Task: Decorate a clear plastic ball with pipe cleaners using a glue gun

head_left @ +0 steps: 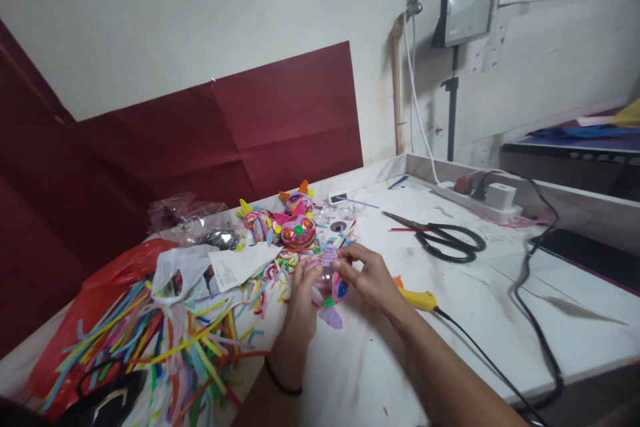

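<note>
Between my hands is a clear plastic ball [327, 277] partly covered with colored pipe cleaners, with a blue round piece on its side and a green one near the bottom. Purple ear-like pieces [331, 317] stick out from it at both ends. My left hand [302, 297] grips the ball from the left, thumb on its upper side. My right hand [369, 276] is closed at the upper right, fingers pinching near the far purple piece. Just beyond lie several animal-head figures [299, 232] of coiled pipe cleaners. Fingertips partly hide the ball.
Loose pipe cleaners [200, 353] and a red plastic bag [95, 320] spread over the left. Black scissors [445, 240] lie to the right, beyond a yellow glue gun [420, 299] with a black cord. A power strip [480, 203] and a dark phone-like slab [590, 257] sit farther right.
</note>
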Tool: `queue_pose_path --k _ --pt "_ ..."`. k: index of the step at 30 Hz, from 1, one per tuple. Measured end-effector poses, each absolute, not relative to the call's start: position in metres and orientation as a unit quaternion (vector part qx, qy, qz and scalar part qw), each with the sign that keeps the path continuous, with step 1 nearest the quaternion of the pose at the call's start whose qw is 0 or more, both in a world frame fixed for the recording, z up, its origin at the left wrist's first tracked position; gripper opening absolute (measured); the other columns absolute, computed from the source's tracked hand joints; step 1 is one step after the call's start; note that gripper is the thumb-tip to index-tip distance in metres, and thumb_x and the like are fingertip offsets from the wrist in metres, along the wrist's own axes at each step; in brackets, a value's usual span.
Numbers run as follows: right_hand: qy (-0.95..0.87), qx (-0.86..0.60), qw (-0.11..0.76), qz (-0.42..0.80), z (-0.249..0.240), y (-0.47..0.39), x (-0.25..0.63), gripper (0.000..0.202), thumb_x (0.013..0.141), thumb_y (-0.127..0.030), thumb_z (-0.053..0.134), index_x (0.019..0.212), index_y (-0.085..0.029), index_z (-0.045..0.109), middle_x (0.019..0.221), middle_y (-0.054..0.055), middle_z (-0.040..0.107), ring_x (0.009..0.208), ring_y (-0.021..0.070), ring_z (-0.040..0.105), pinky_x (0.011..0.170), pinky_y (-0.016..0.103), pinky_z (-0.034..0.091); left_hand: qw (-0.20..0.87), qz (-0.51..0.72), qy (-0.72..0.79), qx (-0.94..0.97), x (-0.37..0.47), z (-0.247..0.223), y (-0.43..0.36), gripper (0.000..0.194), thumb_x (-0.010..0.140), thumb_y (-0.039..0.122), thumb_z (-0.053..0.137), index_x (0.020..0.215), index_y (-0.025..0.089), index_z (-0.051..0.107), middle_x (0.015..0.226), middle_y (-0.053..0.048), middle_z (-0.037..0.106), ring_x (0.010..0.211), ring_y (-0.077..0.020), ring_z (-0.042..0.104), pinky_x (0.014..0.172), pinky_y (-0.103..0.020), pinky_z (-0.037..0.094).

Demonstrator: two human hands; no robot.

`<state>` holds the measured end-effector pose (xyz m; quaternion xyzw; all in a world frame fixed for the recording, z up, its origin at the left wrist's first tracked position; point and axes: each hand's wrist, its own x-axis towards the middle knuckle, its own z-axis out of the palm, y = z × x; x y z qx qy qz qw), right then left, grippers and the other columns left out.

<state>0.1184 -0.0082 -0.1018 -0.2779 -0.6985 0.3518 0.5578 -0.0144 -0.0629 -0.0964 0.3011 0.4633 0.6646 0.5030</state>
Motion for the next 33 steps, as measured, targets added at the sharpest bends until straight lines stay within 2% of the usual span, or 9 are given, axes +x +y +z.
queue_pose_path --k 9,13,18,21,25,28,33 --pt "-0.690 -0.291 0.556 0.361 -0.105 -0.006 0.118 0.022 0.082 -0.037 0.062 0.088 -0.018 0.070 0.077 0.003 0.063 0.072 0.0184 0.059 0.070 0.032 0.046 0.502 0.661 0.474 0.293 -0.017 -0.100 -0.060 0.045 0.072 0.036 0.072 0.112 0.025 0.055 0.100 -0.006 0.068 0.080 -0.0203 0.067 0.063 -0.027 0.052" --pt "-0.692 -0.300 0.547 0.362 -0.105 -0.005 0.120 0.034 0.082 -0.045 0.064 0.103 -0.018 0.068 0.089 0.006 0.065 0.084 0.0218 0.060 0.079 0.037 0.047 0.496 0.665 0.476 0.292 -0.020 -0.099 -0.060 0.043 0.073 0.036 0.071 0.111 0.024 0.055 0.098 -0.005 0.067 0.077 -0.0201 0.066 0.061 -0.028 0.052" --pt "-0.724 -0.291 0.490 0.388 -0.106 -0.008 0.123 0.060 0.074 -0.049 0.073 0.125 -0.022 0.057 0.127 0.010 0.061 0.113 0.0279 0.058 0.096 0.044 0.044 0.483 0.677 0.470 0.296 -0.023 -0.098 -0.060 0.042 0.075 0.031 0.069 0.115 0.026 0.056 0.106 -0.005 0.066 0.091 -0.0220 0.066 0.074 -0.031 0.054" --pt "-0.745 -0.282 0.433 0.421 -0.106 -0.012 0.124 0.077 0.071 -0.047 0.076 0.137 -0.020 0.046 0.139 0.014 0.053 0.125 0.0302 0.051 0.104 0.047 0.040 0.453 0.674 0.480 0.332 -0.027 -0.103 -0.058 0.033 0.078 0.032 0.065 0.111 0.026 0.060 0.109 -0.007 0.065 0.098 -0.0260 0.065 0.081 -0.037 0.055" --pt "-0.753 -0.268 0.394 0.455 -0.106 -0.014 0.125 0.094 0.068 -0.041 0.079 0.147 -0.020 0.033 0.145 0.015 0.047 0.132 0.0322 0.045 0.106 0.048 0.039 0.393 0.676 0.483 0.395 -0.038 -0.120 -0.052 0.030 0.074 0.026 0.067 0.104 0.025 0.067 0.113 -0.010 0.064 0.114 -0.0327 0.059 0.092 -0.045 0.052" --pt "-0.754 -0.257 0.390 0.462 -0.107 -0.013 0.126 0.098 0.067 -0.040 0.082 0.149 -0.022 0.031 0.147 0.015 0.045 0.133 0.0333 0.045 0.107 0.049 0.039 0.349 0.674 0.491 0.429 -0.046 -0.132 -0.048 0.029 0.070 0.021 0.070 0.099 0.026 0.069 0.115 -0.009 0.064 0.122 -0.0336 0.053 0.098 -0.045 0.049" --pt "-0.761 -0.242 0.385 0.463 -0.109 -0.012 0.124 0.106 0.064 -0.035 0.084 0.151 -0.021 0.026 0.149 0.015 0.041 0.135 0.0323 0.042 0.110 0.048 0.036 0.333 0.675 0.486 0.444 -0.049 -0.137 -0.046 0.026 0.074 0.026 0.069 0.100 0.024 0.068 0.113 -0.009 0.064 0.117 -0.0305 0.057 0.097 -0.043 0.049"
